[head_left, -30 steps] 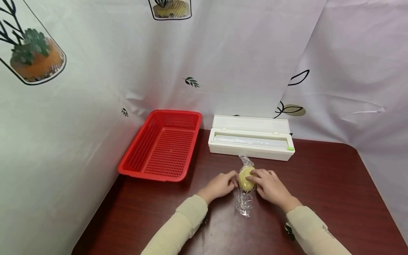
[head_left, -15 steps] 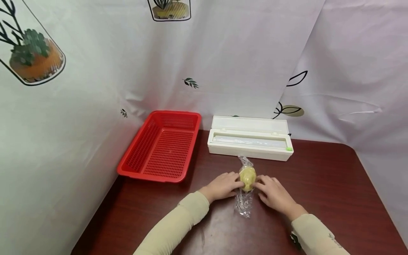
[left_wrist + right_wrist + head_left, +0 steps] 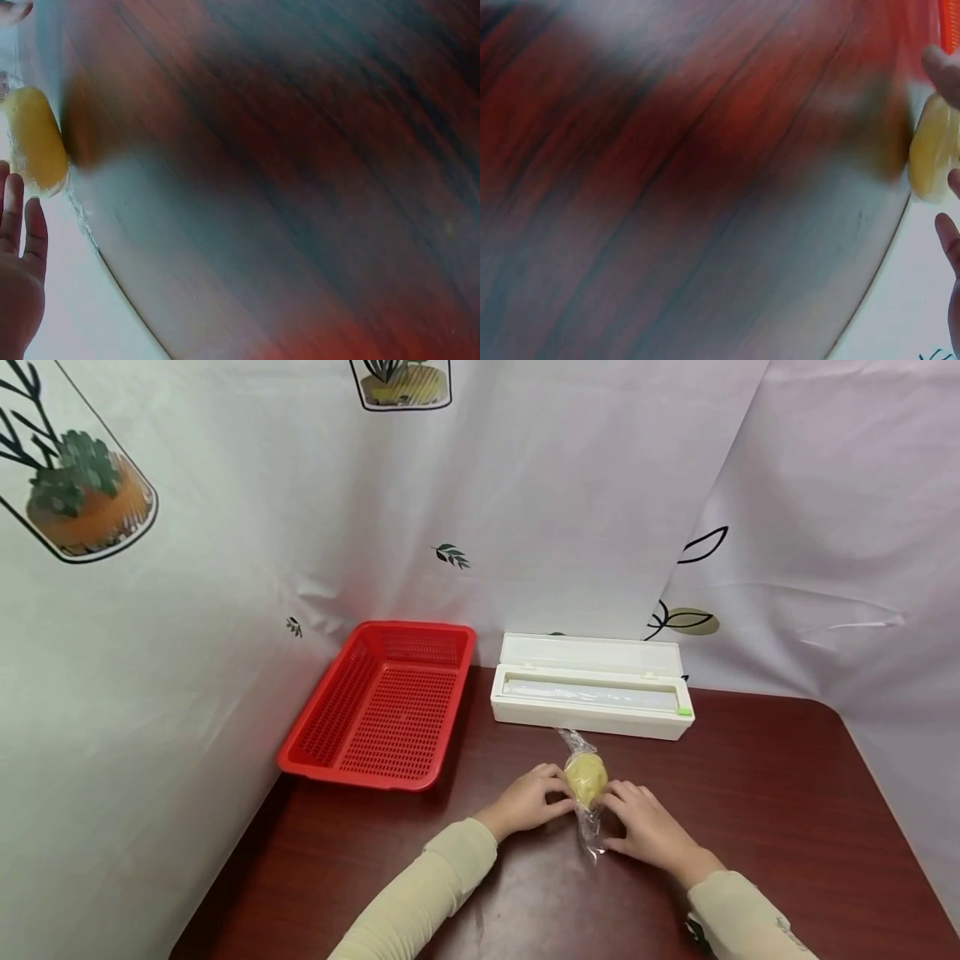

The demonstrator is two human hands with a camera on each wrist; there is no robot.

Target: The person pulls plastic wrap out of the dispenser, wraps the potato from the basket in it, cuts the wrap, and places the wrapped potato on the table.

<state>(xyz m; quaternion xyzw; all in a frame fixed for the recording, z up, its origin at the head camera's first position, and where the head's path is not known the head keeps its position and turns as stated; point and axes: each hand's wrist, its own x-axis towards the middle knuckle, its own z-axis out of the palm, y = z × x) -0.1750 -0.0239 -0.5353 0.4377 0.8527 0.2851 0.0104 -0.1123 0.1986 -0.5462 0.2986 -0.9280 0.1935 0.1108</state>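
Observation:
A yellow oval thing (image 3: pixel 587 775) lies on the table in clear cling film (image 3: pixel 590 835); whether it is fruit or vegetable I cannot tell. Crumpled film tails run out from its far and near ends. At its near left side, my left hand (image 3: pixel 527 802) pinches the film between thumb and fingertips. On the other side, my right hand (image 3: pixel 649 827) touches the wrapped thing with its fingertips, thumb spread apart near the near tail. The left wrist view has the left hand (image 3: pixel 19 289) at its edge; the right wrist view shows right fingers (image 3: pixel 949 234) beside the yellow thing.
Behind the hands stands a long white cling film dispenser (image 3: pixel 592 718), its lid raised and a roll inside. A red plastic basket (image 3: pixel 360 777) sits at the left. The brown table (image 3: pixel 780 827) meets patterned white cloth (image 3: pixel 570 510) at the back and sides.
The right fingers have moved off the yellow thing's top to its near right side. My left hand has come to its near end. The near film tail has narrowed and swung right.

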